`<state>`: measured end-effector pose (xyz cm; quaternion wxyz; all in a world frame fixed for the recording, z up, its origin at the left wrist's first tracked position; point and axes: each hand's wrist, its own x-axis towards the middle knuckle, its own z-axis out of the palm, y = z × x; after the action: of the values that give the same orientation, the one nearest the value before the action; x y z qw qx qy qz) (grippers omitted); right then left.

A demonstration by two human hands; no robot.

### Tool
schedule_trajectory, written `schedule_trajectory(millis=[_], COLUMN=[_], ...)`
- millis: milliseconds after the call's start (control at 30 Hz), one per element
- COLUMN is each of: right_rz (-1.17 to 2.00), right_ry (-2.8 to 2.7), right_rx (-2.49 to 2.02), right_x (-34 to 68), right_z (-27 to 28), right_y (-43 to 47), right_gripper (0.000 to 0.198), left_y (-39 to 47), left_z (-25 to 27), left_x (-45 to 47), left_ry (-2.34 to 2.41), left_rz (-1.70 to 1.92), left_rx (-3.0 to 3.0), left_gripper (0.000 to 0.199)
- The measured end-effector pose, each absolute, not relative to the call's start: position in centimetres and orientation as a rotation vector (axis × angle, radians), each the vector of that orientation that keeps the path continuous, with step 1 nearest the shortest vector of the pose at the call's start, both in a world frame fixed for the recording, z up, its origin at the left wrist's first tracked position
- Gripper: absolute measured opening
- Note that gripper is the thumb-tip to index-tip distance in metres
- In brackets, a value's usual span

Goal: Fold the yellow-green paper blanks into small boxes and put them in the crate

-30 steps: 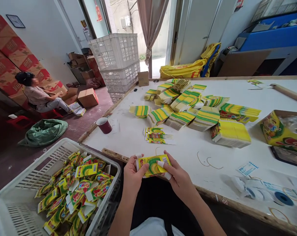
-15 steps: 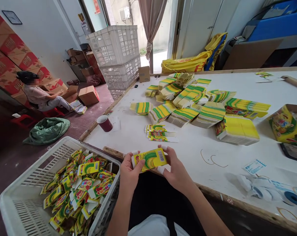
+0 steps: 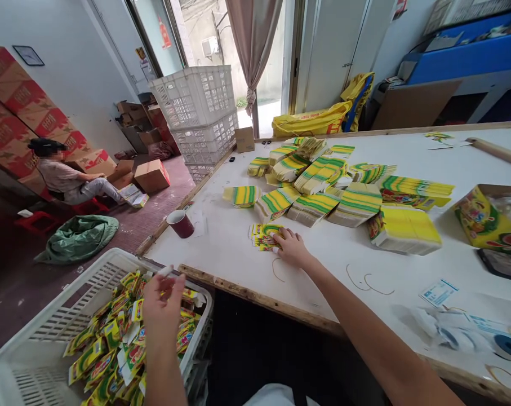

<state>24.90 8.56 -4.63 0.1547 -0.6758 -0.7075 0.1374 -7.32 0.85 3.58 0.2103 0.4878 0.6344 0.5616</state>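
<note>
Currently, the person's bare right hand (image 3: 292,248) reaches across the white surface (image 3: 221,248), its fingertips touching a short row of flat, printed yellow-and-green cardboard cartons (image 3: 261,232); whether its grip is clamped on one cannot be told. The left hand (image 3: 162,299) hangs over a white slatted plastic crate (image 3: 39,349), its grip empty with thumb and forefinger apart, above a loose heap of small yellow printed boxes (image 3: 98,366). A maroon mug with a pale inside (image 3: 181,223) stands left of the row, and banded yellow-and-green striped stacks (image 3: 318,175) lie beyond it.
</note>
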Motion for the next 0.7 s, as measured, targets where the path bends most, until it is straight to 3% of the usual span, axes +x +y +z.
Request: schedule_trajectory(millis=[367,700], right_rz=[0.446,0.433], right_ry=[-2.103,-1.648], right_rx=[-1.854,-1.766], right_x=[23.5,23.0], right_z=[-5.0,-4.4], right_y=[-1.4,-1.6], right_gripper=[0.056,0.045], left_y=[-1.1,-1.7], left_z=[2.5,2.7], left_x=[1.1,1.4], left_ry=[1.351,1.381], left_rz=[0.968,0.718], left_rx=[1.657,1.693], left_gripper=[0.031,0.025])
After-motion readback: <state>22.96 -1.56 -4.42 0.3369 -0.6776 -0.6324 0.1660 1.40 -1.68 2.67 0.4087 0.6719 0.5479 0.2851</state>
